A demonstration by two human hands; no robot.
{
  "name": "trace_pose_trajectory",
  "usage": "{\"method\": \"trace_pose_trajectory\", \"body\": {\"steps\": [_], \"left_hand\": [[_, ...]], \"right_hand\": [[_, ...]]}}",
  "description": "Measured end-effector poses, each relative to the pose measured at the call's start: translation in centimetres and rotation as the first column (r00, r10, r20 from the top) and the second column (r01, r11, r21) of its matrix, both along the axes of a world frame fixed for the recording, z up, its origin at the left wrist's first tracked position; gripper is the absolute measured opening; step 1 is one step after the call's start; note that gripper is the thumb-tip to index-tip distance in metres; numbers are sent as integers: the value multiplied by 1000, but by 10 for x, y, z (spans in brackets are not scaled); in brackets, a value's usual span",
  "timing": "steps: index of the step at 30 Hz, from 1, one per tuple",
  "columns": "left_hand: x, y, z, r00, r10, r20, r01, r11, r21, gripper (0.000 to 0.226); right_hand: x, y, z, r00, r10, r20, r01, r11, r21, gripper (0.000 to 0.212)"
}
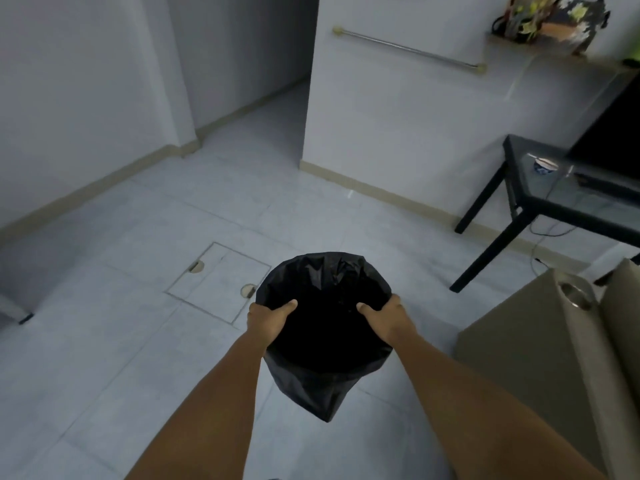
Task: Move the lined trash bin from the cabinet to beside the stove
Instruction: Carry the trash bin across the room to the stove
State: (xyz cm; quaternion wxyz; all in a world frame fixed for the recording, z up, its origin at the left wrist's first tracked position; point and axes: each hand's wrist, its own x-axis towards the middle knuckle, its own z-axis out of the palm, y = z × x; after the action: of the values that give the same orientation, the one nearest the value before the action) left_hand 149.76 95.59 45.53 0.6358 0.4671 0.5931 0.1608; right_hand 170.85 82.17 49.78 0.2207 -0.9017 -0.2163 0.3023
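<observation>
Currently, step: I carry the lined trash bin [325, 327] above the tiled floor [121, 341].
Grip: left hand [268, 318] and right hand [384, 317] curl closed over opposite rim edges.
Next: find the stove, unseen; keep the bin level.

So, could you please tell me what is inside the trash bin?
Only the black liner shows inside the trash bin; its depth is too dark to tell contents. Both thumbs hook over the rim.
</observation>
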Motion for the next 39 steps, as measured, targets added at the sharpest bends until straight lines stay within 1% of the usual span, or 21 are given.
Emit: {"method": "trace_pose_trajectory", "body": {"steps": [4, 9, 12, 13, 16, 17, 19, 22, 25, 31, 34, 39], "left_hand": [[15, 30, -4, 995, 98, 35, -97, 995, -19, 130], [12, 79, -21, 967, 253, -4, -253, 967, -31, 138], [4, 112, -22, 942, 334, -23, -334, 942, -18, 137], [1, 121, -18, 935, 354, -21, -354, 935, -19, 133], [-8, 145, -5, 906, 423, -29, -423, 906, 0, 108], [-12, 154, -3, 892, 450, -37, -450, 893, 7, 104], [-21, 170, -4, 865, 500, -53, -500, 866, 4, 102], [-33, 186, -4, 830, 554, -61, -556, 831, -6, 101], [-45, 208, -5, 781, 621, -62, -623, 782, -6, 104], [-59, 253, -8, 712, 697, -79, -700, 714, -10, 106], [-61, 278, -10, 667, 742, -62, -744, 668, -10, 108], [-62, 321, -8, 581, 813, -35, -814, 581, -3, 105]], "right_hand": [[26, 53, -5, 995, 102, 9, -102, 995, -16, 93], [37, 136, -19, 971, 237, -10, -237, 971, -11, 94], [33, 186, -25, 952, 305, -36, -306, 952, -7, 95], [32, 201, -25, 944, 327, -41, -328, 945, -5, 95], [25, 246, -23, 920, 389, -52, -389, 921, 7, 94], [21, 260, -21, 910, 410, -55, -411, 912, 6, 94], [14, 287, -21, 891, 450, -59, -451, 893, 6, 94], [2, 322, -21, 857, 512, -63, -512, 859, 11, 94], [-10, 364, -19, 815, 575, -74, -576, 817, 0, 93], [-26, 441, -23, 725, 680, -110, -685, 729, -3, 97], [-31, 486, -23, 678, 727, -110, -731, 683, 6, 96], [-42, 556, -17, 596, 797, -101, -799, 601, 21, 97]]}}
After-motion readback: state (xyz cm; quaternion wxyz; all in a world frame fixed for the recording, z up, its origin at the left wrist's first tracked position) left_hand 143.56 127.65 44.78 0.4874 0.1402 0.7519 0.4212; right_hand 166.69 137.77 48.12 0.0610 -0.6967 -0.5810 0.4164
